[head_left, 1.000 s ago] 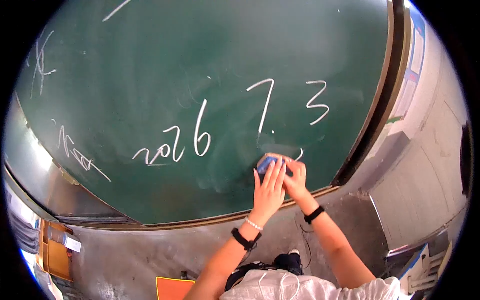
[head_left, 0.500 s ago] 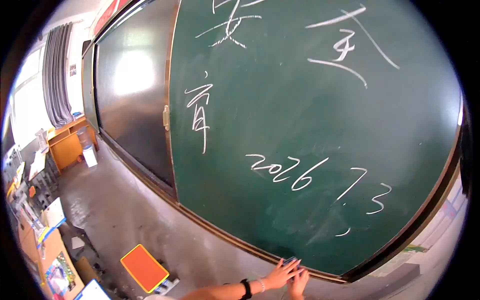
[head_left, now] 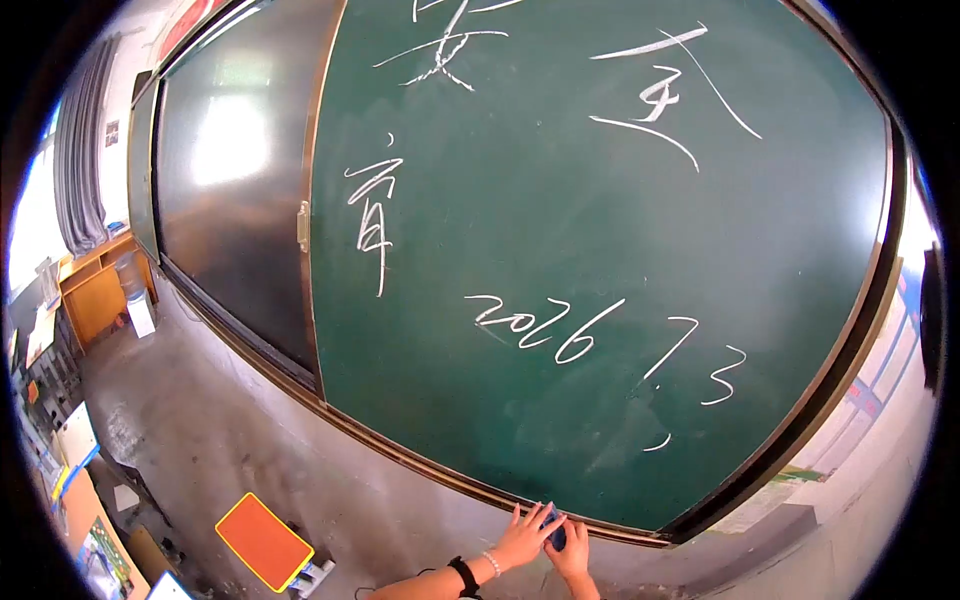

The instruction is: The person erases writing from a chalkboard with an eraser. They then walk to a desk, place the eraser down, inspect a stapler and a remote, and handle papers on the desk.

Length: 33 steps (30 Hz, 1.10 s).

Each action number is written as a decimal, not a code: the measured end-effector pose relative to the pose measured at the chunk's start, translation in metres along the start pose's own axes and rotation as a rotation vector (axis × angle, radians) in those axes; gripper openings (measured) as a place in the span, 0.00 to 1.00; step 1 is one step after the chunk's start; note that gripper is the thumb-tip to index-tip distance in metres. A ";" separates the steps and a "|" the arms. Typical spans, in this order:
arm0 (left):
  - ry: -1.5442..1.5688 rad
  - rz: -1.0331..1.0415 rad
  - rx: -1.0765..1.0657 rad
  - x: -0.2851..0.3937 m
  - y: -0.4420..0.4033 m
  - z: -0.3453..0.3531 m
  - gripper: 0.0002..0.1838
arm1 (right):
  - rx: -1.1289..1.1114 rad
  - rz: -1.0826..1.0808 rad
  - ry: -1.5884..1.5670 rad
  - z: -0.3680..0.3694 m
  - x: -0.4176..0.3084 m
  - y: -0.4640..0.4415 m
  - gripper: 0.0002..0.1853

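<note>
At the lower edge of a green chalkboard [head_left: 560, 220], both hands hold a small dark-blue block, which looks like a blackboard eraser [head_left: 557, 536]. My left hand [head_left: 522, 541], with a black band and a beaded bracelet on its wrist, has its fingers over the block's left side. On the other side, my right hand [head_left: 572, 556] grips it with thumb and fingers. Part of the block is covered by the fingers. White chalk characters and the numbers "2026 7.3" [head_left: 560, 330] stand on the board above the hands.
A dark glossy panel [head_left: 235, 220] adjoins the board on the left. A ledge [head_left: 420, 460] runs below the board. An orange stool top with a yellow rim [head_left: 265, 542] stands low on the left. Cluttered desks [head_left: 95, 500] and a wooden cabinet [head_left: 95, 295] are farther left.
The view has shifted, so board and stool sit farther left. Both hands remain at the board's lower edge, and the right hand has turned more upright. More of the blue block shows between them.
</note>
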<state>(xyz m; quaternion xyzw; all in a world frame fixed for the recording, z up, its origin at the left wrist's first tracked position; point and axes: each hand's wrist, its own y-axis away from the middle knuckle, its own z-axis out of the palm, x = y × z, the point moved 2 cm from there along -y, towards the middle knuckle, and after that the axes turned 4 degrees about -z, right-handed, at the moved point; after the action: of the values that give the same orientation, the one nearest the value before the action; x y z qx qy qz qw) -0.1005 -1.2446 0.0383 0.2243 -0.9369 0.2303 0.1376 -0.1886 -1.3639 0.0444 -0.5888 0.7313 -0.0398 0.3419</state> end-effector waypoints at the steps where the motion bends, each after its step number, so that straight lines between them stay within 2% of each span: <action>1: -0.022 0.010 0.013 -0.003 -0.002 -0.005 0.37 | 0.007 -0.034 0.021 -0.002 -0.002 -0.002 0.36; 3: -0.049 0.016 0.043 -0.002 -0.002 -0.009 0.36 | -0.021 -0.017 -0.011 -0.001 0.002 -0.001 0.36; 7: 0.111 -0.033 0.059 -0.010 0.002 -0.002 0.28 | -0.040 0.021 -0.073 0.002 0.010 0.000 0.37; 11: 0.133 -0.043 0.066 -0.011 0.001 -0.008 0.28 | -0.004 0.048 -0.078 0.002 0.008 0.004 0.34; 15: 0.168 -0.026 0.113 -0.017 -0.002 -0.003 0.31 | 0.001 0.108 -0.132 0.002 0.003 0.004 0.35; 18: 0.174 0.025 0.050 -0.023 -0.002 -0.006 0.31 | -0.012 0.159 -0.166 0.011 0.005 0.012 0.32; 20: 0.210 -0.008 -0.066 -0.026 0.003 -0.002 0.36 | -0.009 0.188 -0.183 0.012 0.003 0.017 0.29; 22: 0.351 -0.054 -0.247 -0.027 -0.008 -0.012 0.40 | 0.062 0.209 -0.197 0.008 0.000 0.014 0.26; 23: 0.357 0.011 -0.226 -0.032 -0.008 -0.004 0.46 | 0.079 0.240 -0.183 0.002 0.000 0.011 0.26; 24: 0.355 0.032 -0.205 -0.027 -0.013 -0.009 0.47 | 0.091 0.275 -0.170 -0.005 0.001 0.010 0.26; 26: 0.344 0.063 -0.171 -0.018 -0.022 -0.024 0.48 | 0.291 0.130 -0.016 -0.026 0.010 -0.009 0.26; 27: 0.316 0.203 -0.047 -0.011 -0.035 -0.036 0.46 | 0.345 0.141 -0.044 -0.045 0.006 -0.026 0.28; 28: 0.313 0.233 -0.010 -0.002 -0.052 -0.050 0.45 | 0.398 0.148 -0.071 -0.069 -0.001 -0.045 0.29; 32: 0.284 0.332 0.219 0.044 -0.121 -0.115 0.42 | 0.715 -0.019 0.160 -0.134 -0.018 -0.100 0.35; 33: 0.317 0.339 0.195 0.050 -0.132 -0.124 0.41 | 0.749 -0.006 0.195 -0.144 -0.022 -0.111 0.36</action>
<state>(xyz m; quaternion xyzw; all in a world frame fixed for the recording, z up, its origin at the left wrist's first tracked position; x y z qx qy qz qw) -0.0607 -1.3064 0.2119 0.0373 -0.9010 0.3719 0.2201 -0.1737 -1.4278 0.2155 -0.4188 0.6934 -0.3611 0.4620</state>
